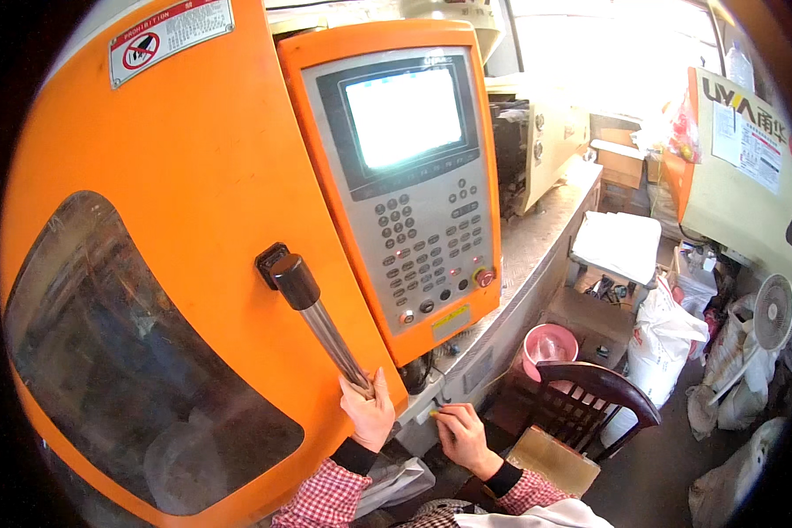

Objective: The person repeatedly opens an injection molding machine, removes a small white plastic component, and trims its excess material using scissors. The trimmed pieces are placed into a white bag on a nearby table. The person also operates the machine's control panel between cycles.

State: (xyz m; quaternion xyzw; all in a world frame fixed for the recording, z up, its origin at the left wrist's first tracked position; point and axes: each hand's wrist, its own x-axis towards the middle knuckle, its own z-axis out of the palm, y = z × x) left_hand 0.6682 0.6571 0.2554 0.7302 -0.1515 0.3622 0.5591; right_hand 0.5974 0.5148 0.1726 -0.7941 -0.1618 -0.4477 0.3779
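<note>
My left hand point(370, 412) is wrapped round the lower end of a shiny metal door handle point(330, 339) with a dark cap. The handle is fixed to the large orange machine door point(194, 132), whose dark window point(132, 370) lies to the left. Right of that hand, and apart from it, my right hand point(466, 438) has its fingers curled together. A tiny yellow-green bit point(433, 414) shows at its fingertips, too small to name. Above both hands stands the orange-framed control panel point(422, 255) with a lit screen and several buttons.
A dark wooden chair point(590, 400) and a pink basin point(550, 345) stand to the right. Beyond them are a white-topped stool point(618, 242), white sacks point(664, 343) and a grey fan point(774, 312). Another machine point(748, 194) stands at the far right.
</note>
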